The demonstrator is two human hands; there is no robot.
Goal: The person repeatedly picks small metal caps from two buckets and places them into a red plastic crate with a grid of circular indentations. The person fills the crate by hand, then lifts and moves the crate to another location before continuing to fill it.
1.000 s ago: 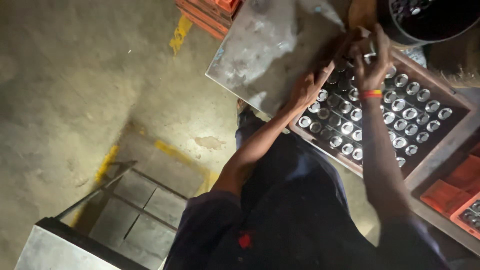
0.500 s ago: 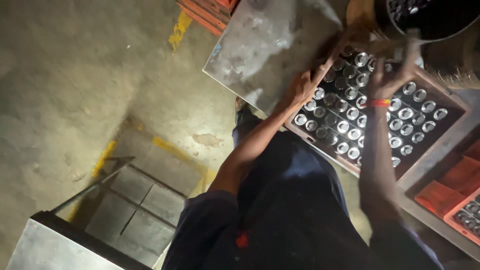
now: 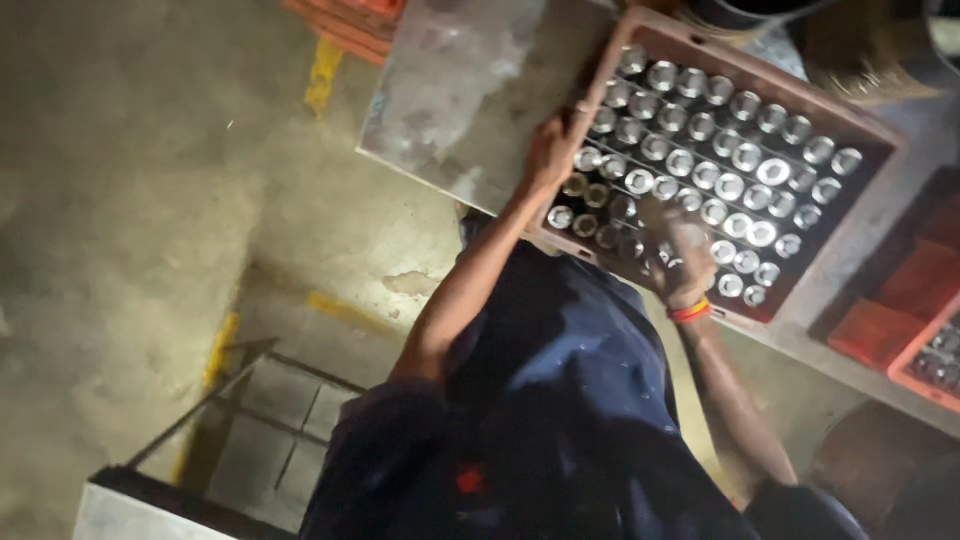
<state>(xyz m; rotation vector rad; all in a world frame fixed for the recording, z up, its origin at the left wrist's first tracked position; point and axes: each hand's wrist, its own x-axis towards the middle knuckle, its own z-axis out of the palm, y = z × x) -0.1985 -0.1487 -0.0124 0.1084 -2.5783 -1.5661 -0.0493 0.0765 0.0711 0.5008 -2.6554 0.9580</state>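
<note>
A reddish-brown crate [image 3: 868, 130] holds several rows of bottles with shiny metal caps [image 3: 730, 150]. My left hand [image 3: 553, 150] is closed on the crate's left rim, next to the outer row of bottles. My right hand [image 3: 672, 245], with a red and yellow band on its wrist, lies over the bottles at the crate's near edge. It is blurred, so its grip is unclear. Both arms reach out from my dark blue clothing.
A scuffed grey metal sheet [image 3: 450, 100] lies to the left of the crate. Orange crates stand at the top [image 3: 350, 20] and at the right [image 3: 900, 320]. A metal-framed grid box [image 3: 260, 420] sits at the lower left on concrete floor with yellow marks [image 3: 325, 75].
My right hand has come from the crate's far side, fingers spread, down to the bottles at its near edge. My left hand has stayed on the left rim.
</note>
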